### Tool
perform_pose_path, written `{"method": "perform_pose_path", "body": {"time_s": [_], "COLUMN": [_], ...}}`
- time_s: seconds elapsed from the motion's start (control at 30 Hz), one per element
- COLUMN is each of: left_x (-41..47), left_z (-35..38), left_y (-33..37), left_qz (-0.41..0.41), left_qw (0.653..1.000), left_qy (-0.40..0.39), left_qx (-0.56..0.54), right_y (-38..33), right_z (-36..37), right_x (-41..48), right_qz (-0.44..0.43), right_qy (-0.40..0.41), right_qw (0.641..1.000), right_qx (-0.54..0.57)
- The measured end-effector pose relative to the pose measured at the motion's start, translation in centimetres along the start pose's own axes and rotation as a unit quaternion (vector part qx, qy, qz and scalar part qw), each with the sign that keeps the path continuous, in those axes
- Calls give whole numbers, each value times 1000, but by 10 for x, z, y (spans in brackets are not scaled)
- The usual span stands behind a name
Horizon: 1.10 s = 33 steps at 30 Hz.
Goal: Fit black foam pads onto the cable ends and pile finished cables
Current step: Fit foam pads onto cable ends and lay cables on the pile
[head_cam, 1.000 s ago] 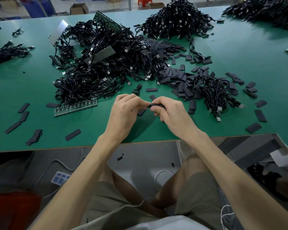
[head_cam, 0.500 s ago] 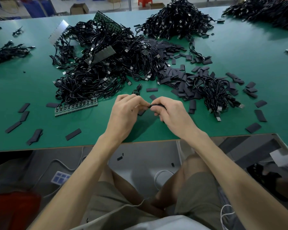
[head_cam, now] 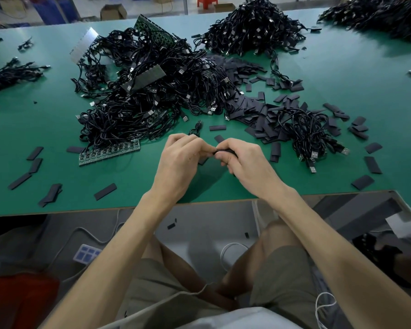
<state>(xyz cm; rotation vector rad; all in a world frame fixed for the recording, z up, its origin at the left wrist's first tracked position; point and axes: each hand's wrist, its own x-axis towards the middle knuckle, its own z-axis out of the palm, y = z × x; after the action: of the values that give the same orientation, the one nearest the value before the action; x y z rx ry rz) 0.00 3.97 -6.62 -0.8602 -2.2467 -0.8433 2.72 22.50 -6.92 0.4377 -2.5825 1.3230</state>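
Note:
My left hand (head_cam: 178, 160) and my right hand (head_cam: 244, 162) meet fingertip to fingertip just above the green table (head_cam: 318, 162), near its front edge. Between them I pinch a black foam pad (head_cam: 224, 151); my right fingers curl round it. My left fingers curl onto its left end, where a cable end is mostly hidden. That cable (head_cam: 196, 129) runs off behind my left hand. A heap of loose foam pads (head_cam: 252, 110) lies just beyond my hands. A big tangle of black cables (head_cam: 147, 96) sits to the left of it.
Green circuit-board strips (head_cam: 109, 154) lie at the tangle's near edge. A small cable bunch (head_cam: 311, 136) sits to the right, another pile (head_cam: 254, 29) at the back. Single pads (head_cam: 105, 191) are scattered front left and front right. The table edge runs under my wrists.
Both hands stay in place; the fingers shift only slightly around the pad.

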Motion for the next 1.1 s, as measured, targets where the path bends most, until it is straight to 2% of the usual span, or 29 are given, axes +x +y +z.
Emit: {"method": "perform_pose_path", "body": {"time_s": [0.33,0.63,1.1], "left_x": [6,4,4], "left_z": [-1,-1,-2], "left_y": [-2,-1,5], "left_qz": [-75,-73,-45], "left_qw": [996,997,999], "left_qy": [-6,-3,-17], "left_qx": [-50,-13,6], "right_y": [-1,-3,-3], "right_z": [0,0,0], "right_x": [4,1,0], "right_qz": [26,5,5], "right_qy": [64,25,7], "right_qw": [998,999,1000], "right_qx": [11,-32,-28]}}
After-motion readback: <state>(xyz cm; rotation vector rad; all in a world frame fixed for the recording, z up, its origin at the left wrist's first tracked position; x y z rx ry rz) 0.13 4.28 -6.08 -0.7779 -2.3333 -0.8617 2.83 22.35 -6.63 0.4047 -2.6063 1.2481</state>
